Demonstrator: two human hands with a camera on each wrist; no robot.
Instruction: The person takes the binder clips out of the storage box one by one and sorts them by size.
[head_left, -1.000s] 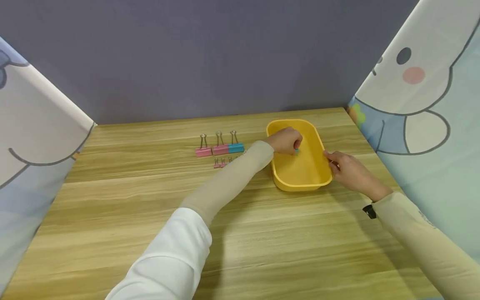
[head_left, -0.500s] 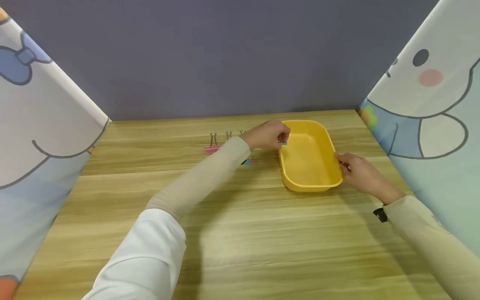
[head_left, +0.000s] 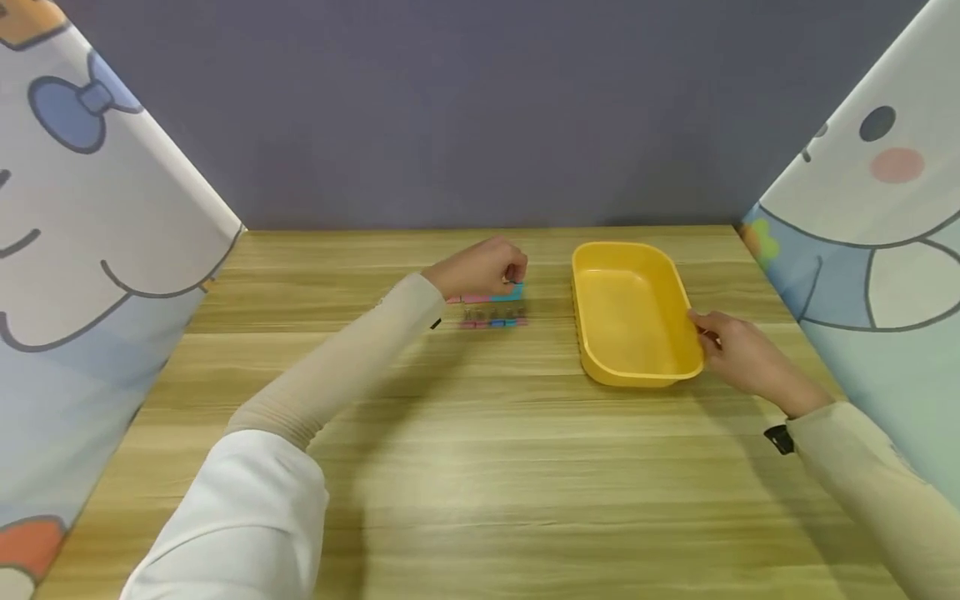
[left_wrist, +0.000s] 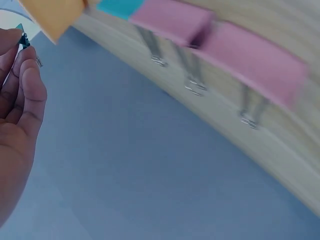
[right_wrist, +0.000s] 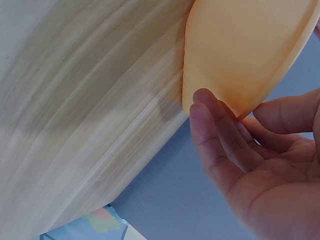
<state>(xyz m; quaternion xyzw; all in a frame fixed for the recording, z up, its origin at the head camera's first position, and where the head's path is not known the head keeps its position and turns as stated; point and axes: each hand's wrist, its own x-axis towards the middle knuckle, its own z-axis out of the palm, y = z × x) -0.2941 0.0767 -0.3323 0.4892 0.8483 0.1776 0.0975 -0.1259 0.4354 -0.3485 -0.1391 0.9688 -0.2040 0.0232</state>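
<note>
My left hand [head_left: 480, 267] is left of the yellow tray [head_left: 633, 321], over a row of large binder clips. Between its thumb and fingers it pinches a small teal binder clip [left_wrist: 23, 39], seen in the left wrist view. The large blue clip [head_left: 512, 293] and a large pink clip [head_left: 476, 298] show just below that hand, which partly hides the row. In front of them lies a row of several small binder clips [head_left: 495, 322]. My right hand [head_left: 738, 354] grips the tray's right rim, thumb on one side and fingers on the other.
A wooden table [head_left: 525, 467] carries everything. The grey back wall [head_left: 480, 108] rises behind it. Cartoon-printed panels stand along the left [head_left: 135, 192] and right sides. A black strap [head_left: 780, 439] shows at the right wrist.
My left hand has lifted out of the tray with the small clip and moved left over the clip rows. The right hand keeps hold of the rim. The head view has shifted slightly.
</note>
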